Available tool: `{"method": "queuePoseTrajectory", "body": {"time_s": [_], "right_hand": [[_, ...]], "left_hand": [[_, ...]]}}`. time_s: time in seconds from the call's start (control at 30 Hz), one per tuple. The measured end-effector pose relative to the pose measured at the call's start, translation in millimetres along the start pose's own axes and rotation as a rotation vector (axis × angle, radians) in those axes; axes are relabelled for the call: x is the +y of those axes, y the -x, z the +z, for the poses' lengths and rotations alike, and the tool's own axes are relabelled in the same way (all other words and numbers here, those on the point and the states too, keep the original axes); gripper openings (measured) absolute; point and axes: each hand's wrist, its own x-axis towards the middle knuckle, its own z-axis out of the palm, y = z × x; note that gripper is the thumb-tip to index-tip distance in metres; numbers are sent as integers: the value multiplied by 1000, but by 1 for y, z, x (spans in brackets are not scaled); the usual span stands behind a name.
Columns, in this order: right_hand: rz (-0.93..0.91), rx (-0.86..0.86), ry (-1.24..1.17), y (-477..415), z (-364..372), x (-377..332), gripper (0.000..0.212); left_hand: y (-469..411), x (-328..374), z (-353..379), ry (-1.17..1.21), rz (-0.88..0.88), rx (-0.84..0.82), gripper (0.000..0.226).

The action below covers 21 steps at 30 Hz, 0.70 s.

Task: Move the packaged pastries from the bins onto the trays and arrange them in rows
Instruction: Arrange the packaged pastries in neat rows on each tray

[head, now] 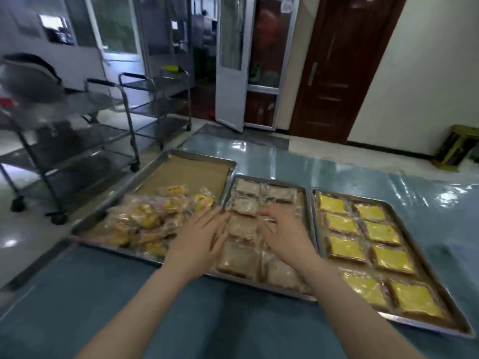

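Note:
Three metal trays lie side by side on a blue-covered table. The left tray (pixel 181 161) holds a loose heap of yellow round pastries in clear wrappers (pixel 153 218) on brown paper. The middle tray (pixel 307 203) carries pale brown square packaged pastries (pixel 245 203) in two rows. The right tray (pixel 440 288) has yellow-topped square pastries (pixel 381 233) in two rows. My left hand (pixel 199 239) lies flat, fingers apart, at the middle tray's left edge. My right hand (pixel 282 229) rests, fingers spread, on the middle tray's packs. Neither hand grips anything that I can see.
Two steel wheeled carts (pixel 85 141) stand on the floor to the left of the table. A white glazed door (pixel 233 60) and a dark wooden door (pixel 344 66) are behind. A yellow-green box (pixel 458 146) sits by the right wall.

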Motion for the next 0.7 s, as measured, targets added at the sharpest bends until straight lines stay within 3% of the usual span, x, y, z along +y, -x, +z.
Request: {"method": "queuePoseTrajectory", "body": {"time_s": [0.3,0.5,0.7], "right_hand": [[-5,-69,-48,-28,92,-119,31],[45,-115,-50,-53,129,-121,33],[184,-146,-146,-86,173,-96,35]], "left_hand": [[68,-138,-118,-19,-162,69,49],[70,-189,-126,16,-219,50,47],[44,-241,-110,-17,-222,-74,48]]}}
